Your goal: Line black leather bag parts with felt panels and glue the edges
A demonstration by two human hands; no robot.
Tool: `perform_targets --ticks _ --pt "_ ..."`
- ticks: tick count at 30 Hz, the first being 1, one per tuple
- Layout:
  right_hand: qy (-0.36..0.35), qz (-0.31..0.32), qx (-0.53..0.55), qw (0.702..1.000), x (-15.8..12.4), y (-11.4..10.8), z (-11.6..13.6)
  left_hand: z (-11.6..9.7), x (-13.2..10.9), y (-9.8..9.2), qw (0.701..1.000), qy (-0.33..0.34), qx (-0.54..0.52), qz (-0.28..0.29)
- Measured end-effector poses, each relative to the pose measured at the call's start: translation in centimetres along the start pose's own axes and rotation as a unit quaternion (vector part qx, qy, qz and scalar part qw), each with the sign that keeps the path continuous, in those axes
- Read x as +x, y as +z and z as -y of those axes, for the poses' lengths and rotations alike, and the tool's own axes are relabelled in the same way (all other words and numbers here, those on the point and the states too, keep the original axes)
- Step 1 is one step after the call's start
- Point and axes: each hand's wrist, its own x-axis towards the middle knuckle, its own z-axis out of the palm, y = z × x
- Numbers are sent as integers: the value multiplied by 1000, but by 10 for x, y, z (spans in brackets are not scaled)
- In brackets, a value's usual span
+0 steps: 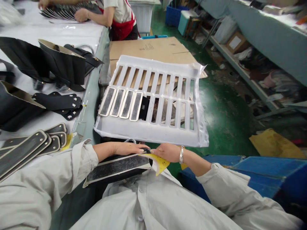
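Observation:
My left hand point(127, 148) lies along the far edge of a black piece with a flat panel point(120, 167) bordered in off-white, held against my body. Its fingers reach to the right end of the piece; its thumb is hidden. Closed at that same end, my right hand point(168, 152) has a creased yellow sheet point(160, 163) hanging from its fingers. In front stands a white slotted rack point(144, 127) in two rows. Several pale-edged dark strips point(124, 103) lie over its left slots, beside a black item point(144, 107) sitting in a slot.
On the left table point(96, 73) are black bag parts point(64, 67), black straps point(59, 102) and a stack of rounded dark strips point(33, 147). A brown cardboard sheet point(153, 48) lies behind the rack. Blue bins point(263, 172) are at right. A co-worker point(117, 16) handles pieces at the far table.

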Motion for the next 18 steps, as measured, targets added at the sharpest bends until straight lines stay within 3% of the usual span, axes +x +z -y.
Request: perform_targets --ticks 3,7,10,14,18 --pt "-16 -77 215 973 -3 -12 -11 -1 -1 0 999 12 -9 -30" --pt "-143 -177 507 832 6 -10 -2 2 3 3 998 -9 -52 -38" --pt "-196 -180 582 768 20 0 10 1 5 5 995 -36 -81 -42" --pt "-230 -197 616 727 31 9 19 -3 7 6 994 -62 -69 -62" --pt "-232 -211 620 719 32 10 24 -4 10 7 993 -70 -64 -77"
